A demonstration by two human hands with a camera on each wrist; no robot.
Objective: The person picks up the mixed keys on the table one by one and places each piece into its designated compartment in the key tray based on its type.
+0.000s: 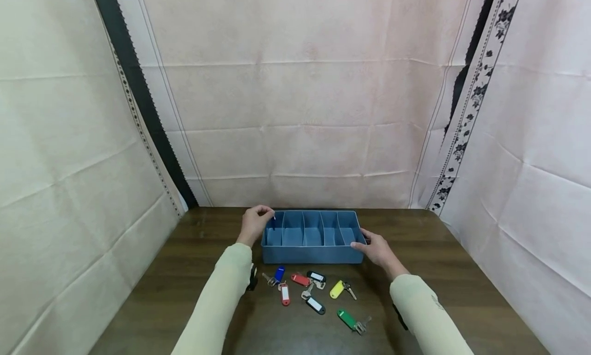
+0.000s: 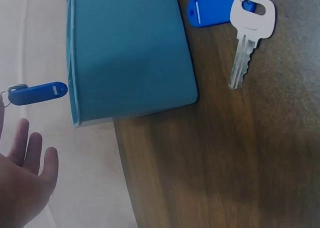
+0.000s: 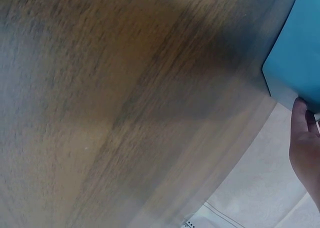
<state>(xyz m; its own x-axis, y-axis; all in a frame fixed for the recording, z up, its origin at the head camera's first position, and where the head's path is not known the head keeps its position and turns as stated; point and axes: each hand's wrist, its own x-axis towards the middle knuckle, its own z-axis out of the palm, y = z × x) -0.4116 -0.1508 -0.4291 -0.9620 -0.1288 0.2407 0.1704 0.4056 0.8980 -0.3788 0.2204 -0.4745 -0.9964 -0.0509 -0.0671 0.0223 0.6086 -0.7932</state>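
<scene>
My left hand (image 1: 255,224) pinches a key tag by its ring, above the left end of the blue divided box (image 1: 312,254). In the left wrist view that blue key tag (image 2: 41,93) dangles near the box's rim; its key is mostly hidden. The other fingers of this left hand (image 2: 31,173) are spread and touch nothing. At the box's right end, my right hand (image 1: 376,248) holds the wall, thumb on the near corner. The right wrist view shows the fingers of that right hand (image 3: 305,138) against the box's end wall (image 3: 295,68).
Keys with tags lie on the wooden table (image 1: 184,293) before the box: a blue tag (image 1: 279,273), red tags (image 1: 285,295), black tags (image 1: 316,306), a yellow tag (image 1: 337,289) and a green tag (image 1: 346,319). Pale cloth (image 1: 314,139) hangs behind and at both sides.
</scene>
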